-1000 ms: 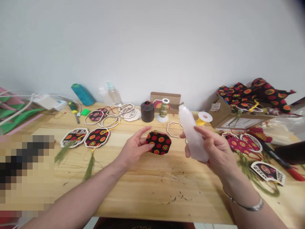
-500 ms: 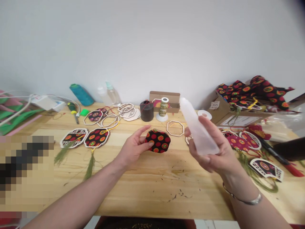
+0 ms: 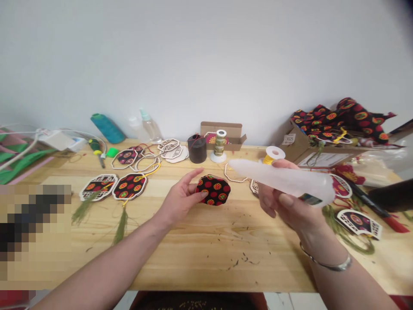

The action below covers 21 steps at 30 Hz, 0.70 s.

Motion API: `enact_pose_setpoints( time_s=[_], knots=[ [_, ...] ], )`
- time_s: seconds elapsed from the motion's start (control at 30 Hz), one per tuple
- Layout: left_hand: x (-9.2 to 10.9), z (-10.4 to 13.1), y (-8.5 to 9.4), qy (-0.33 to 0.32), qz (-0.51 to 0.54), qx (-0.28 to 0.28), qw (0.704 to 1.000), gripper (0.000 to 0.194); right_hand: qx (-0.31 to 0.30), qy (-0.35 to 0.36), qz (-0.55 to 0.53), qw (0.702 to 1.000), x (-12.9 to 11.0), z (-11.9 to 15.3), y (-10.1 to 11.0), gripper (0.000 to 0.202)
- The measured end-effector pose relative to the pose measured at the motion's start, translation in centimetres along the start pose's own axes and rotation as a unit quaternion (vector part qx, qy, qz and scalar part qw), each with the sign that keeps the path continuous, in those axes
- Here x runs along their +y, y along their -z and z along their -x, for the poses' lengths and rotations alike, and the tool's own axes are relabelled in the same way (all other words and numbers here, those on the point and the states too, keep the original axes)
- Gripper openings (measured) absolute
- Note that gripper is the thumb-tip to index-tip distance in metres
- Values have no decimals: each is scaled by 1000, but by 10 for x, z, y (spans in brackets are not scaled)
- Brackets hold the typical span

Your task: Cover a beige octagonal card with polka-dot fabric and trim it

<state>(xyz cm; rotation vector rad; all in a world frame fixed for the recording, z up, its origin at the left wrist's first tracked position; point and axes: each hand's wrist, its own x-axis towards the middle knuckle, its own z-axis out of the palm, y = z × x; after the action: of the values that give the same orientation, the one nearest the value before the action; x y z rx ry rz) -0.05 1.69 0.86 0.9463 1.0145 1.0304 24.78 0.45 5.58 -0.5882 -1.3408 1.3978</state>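
Between thumb and fingers, my left hand pinches a fabric-covered piece, black with red and yellow flowers and a scalloped outline. Held above the table, it faces me. My right hand is wrapped round a frosted white glue bottle. The bottle lies nearly level, its narrow tip pointing left toward the fabric piece but apart from it. A dark label shows near its base. Behind the bottle are a thin wooden frame and a spool of yellow cord, both partly hidden.
Along the back stand a black thread spool, a gold thread spool and a small cardboard box. Tasselled ornaments lie at left. A fabric-filled carton and a fan-shaped ornament are at right. Dark scraps dot the table.
My right hand has turned the glue bottle from steeply tilted to nearly level, its tip swinging left and down. My left hand keeps the fabric-covered piece in almost the same spot.
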Motion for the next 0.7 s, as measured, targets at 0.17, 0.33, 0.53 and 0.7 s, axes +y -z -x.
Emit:
enact_pose_setpoints(
  time_s=[0.17, 0.33, 0.53, 0.7],
  knots=[
    [3, 2, -4, -2, -37, 0, 999, 87, 75, -25, -3, 997, 4, -4, 3, 53],
    [2, 3, -4, -9, -51, -27, 998, 87, 136, -16, 64, 988, 14, -6, 10, 44],
    [0, 3, -3, -2, -54, -52, 997, 86, 173, -11, 66, 983, 25, -11, 10, 29],
    [1, 4, -4, 1, -59, -63, 996, 85, 182, -15, 53, 982, 28, -15, 9, 31]
  ],
)
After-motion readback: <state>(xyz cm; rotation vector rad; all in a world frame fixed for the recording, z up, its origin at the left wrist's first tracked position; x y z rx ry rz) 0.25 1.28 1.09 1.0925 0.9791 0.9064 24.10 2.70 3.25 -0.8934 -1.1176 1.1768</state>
